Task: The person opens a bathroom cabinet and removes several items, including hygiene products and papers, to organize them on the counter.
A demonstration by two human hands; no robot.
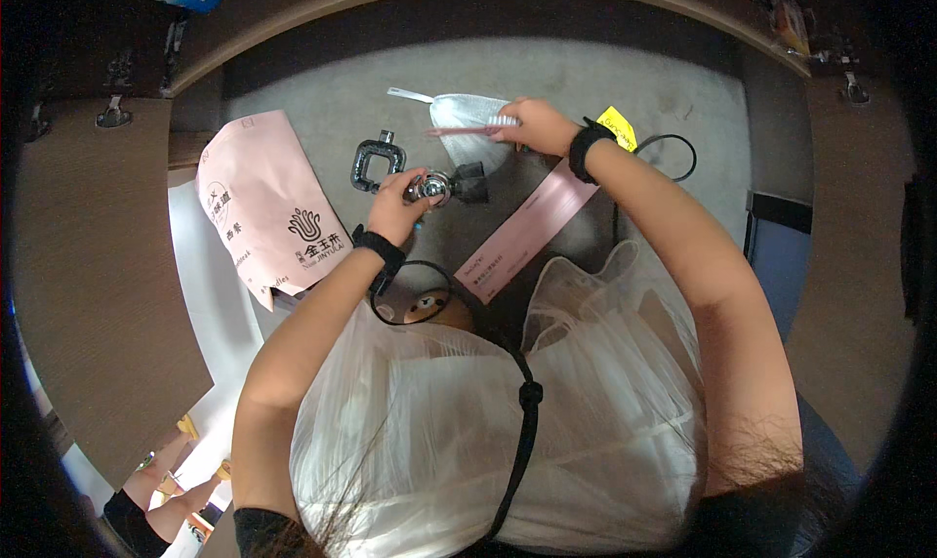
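Observation:
My left hand (395,209) has its fingers closed round the edge of a shiny silver round metal piece (435,187) with a black block-like end (472,182). Just beyond that hand lies a dark, glossy square ring-shaped piece (378,162). My right hand (537,126) pinches a thin pink brush (459,130) near its pale bristles, the handle pointing left. Behind the brush is a white mesh pouch (467,109) with a white strap. Below my right hand a long pink paper sleeve (522,236) slants across. My right fingertips partly hide the brush's end.
A pink printed paper bag (273,202) lies at the left. A yellow label (615,126) and a black cable loop (673,158) are at the right. Nearer me are a brown plush face (427,307) and a black cord (528,431). Another person's legs (166,490) show lower left.

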